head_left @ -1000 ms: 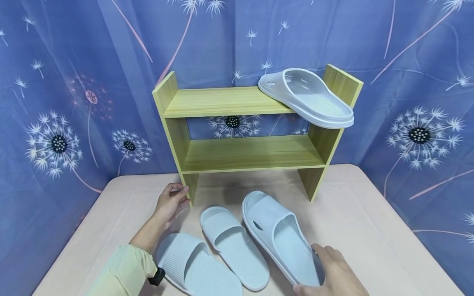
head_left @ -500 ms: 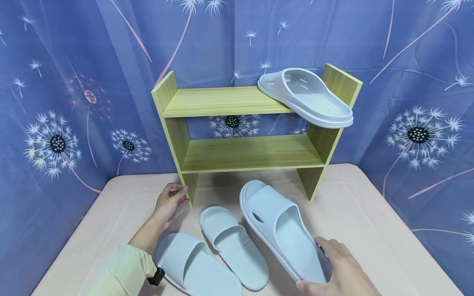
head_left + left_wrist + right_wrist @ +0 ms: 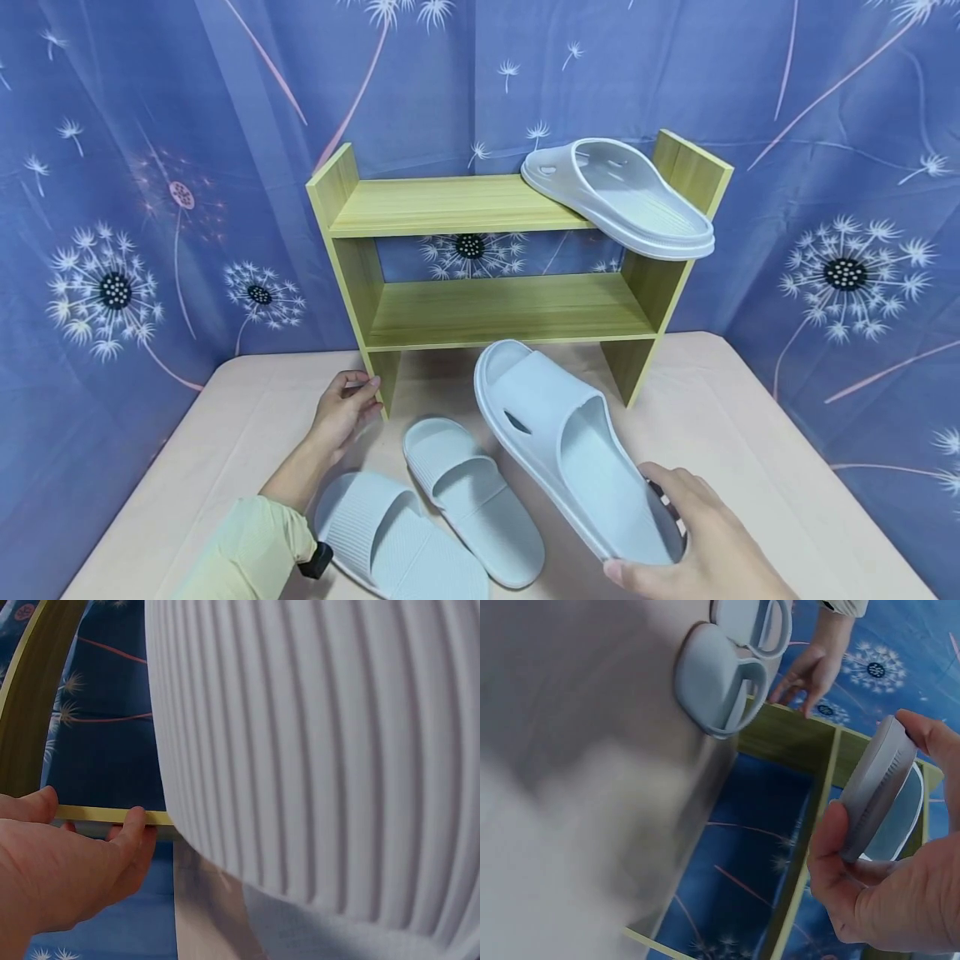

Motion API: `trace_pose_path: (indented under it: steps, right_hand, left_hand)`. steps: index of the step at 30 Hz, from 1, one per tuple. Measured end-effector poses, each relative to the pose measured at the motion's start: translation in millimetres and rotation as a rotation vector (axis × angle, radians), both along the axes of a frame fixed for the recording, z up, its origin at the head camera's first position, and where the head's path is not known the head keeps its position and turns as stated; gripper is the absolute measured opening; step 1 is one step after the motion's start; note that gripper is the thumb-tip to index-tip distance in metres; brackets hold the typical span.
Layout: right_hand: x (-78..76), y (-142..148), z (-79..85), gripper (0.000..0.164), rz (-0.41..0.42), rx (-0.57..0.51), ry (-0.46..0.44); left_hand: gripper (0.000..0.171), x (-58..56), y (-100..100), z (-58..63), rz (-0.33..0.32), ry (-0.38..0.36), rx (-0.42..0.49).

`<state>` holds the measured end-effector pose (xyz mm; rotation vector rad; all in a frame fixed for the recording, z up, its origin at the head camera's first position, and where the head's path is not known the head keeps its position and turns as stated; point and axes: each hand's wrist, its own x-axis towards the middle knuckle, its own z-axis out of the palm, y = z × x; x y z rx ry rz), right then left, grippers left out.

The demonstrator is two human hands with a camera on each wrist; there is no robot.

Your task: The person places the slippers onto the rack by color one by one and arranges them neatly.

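My right hand [image 3: 697, 542] grips the heel of a smooth light-blue slipper [image 3: 543, 396], its toe tilted up in front of the shelf rack. In the right wrist view the thumb and fingers hold the slipper's heel end [image 3: 877, 787]. My left hand [image 3: 343, 421] pinches the front edge of the left side panel of the yellow wooden rack [image 3: 510, 310]; the left wrist view shows fingers [image 3: 133, 836] on both sides of that edge. A matching smooth slipper [image 3: 652, 208] lies on the top shelf at the right, its heel overhanging the front.
Two ribbed light-blue slippers, one [image 3: 483, 508] beside the other [image 3: 423, 554], lie on the pale tabletop [image 3: 750, 450] before the rack. A ribbed strap [image 3: 300, 750] fills much of the left wrist view. Blue dandelion curtains [image 3: 225, 125] surround the table.
My right hand has lifted the smooth slipper off the tabletop, its toe rising toward the middle shelf. My left hand stays on the rack's side panel.
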<state>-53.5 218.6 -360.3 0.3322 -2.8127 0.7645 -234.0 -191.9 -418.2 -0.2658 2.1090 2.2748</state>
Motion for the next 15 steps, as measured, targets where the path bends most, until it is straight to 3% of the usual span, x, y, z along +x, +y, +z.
trace_pose_path:
  steps: [15]
  right_hand:
    - [0.8,-2.0,39.2,0.091,0.086,-0.122,0.191]
  left_hand:
    - [0.030,0.0,-1.1,0.1,-0.009,0.000,-0.021]
